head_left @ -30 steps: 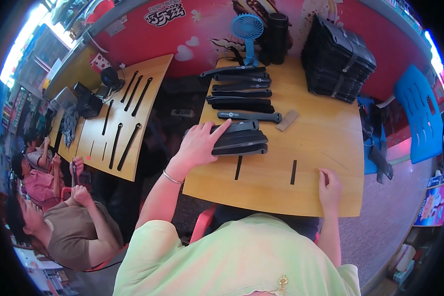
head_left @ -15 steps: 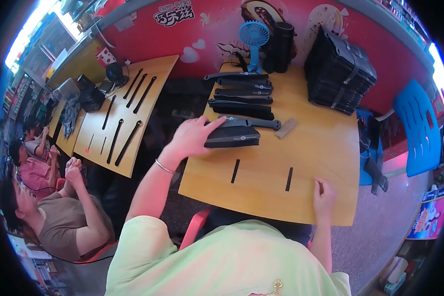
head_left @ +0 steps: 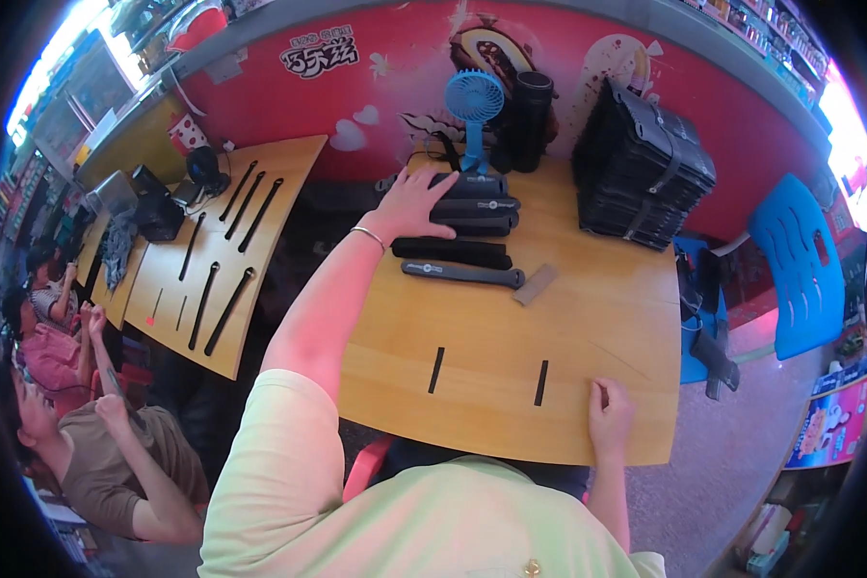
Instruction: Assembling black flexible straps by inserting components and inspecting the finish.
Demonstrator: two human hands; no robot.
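Note:
My left hand (head_left: pixel 412 204) reaches over a row of flat black strap-like pieces at the far left of the table, palm down, fingers and thumb spread. Its fingertips lie over or close above the farthest black bundle (head_left: pixel 480 185); contact is hard to tell. Closer in lie more black pieces, among them a plain black one (head_left: pixel 453 252). Nearest is a black strap (head_left: pixel 460 274) with a rounded end and a small pale print. My right hand (head_left: pixel 611 416) rests at the table's near right edge, loosely curled, with nothing visible in it.
A small brown flat piece (head_left: pixel 536 285) lies beside the strap's end. Two thin black strips (head_left: pixel 541 382) mark the near tabletop (head_left: pixel 491 424). At the back stand a blue fan (head_left: pixel 474 101), a black cylinder (head_left: pixel 527 120) and strapped black stacks (head_left: pixel 645 164). A co-worker (head_left: pixel 116 462) sits left.
My left hand has moved from the near end of the row to its far end. The wide black bundle under it is gone from the front. The view has shifted slightly; my right hand stays put.

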